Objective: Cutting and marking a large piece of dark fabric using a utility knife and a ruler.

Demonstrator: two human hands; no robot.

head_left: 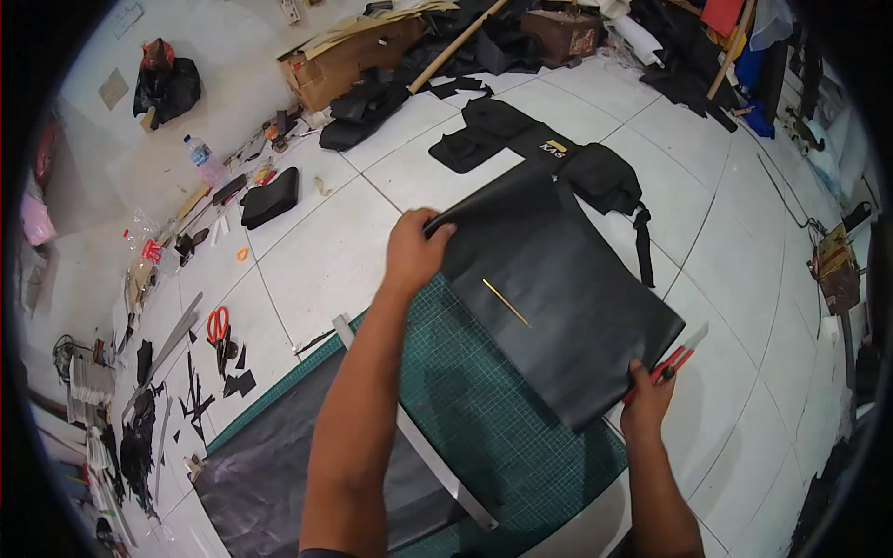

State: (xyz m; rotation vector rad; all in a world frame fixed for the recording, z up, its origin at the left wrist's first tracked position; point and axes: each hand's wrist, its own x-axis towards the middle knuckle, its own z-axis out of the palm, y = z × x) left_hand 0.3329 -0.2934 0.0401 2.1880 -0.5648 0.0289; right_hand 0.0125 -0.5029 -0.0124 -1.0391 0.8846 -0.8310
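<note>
A smooth black sheet of leather-like material (549, 307) hangs raised over the far right of a green cutting mat (484, 391). My left hand (416, 249) pinches its upper left corner. My right hand (648, 405) grips the lower right edge, along with a red utility knife (672, 363) whose blade sticks out to the upper right. On the sheet lies a thin gold stick, perhaps a pencil (505, 302). Another black sheet (270, 465) covers the mat's left part, partly behind my left forearm. Across it runs a metal ruler (437, 456).
Beyond the raised sheet lies a black fabric piece with pouches (600, 177). Orange-handled scissors (218, 327) and black scraps (240, 383) are on the tiled floor at left. By the wall stand a water bottle (203, 158) and a cardboard box (344, 65).
</note>
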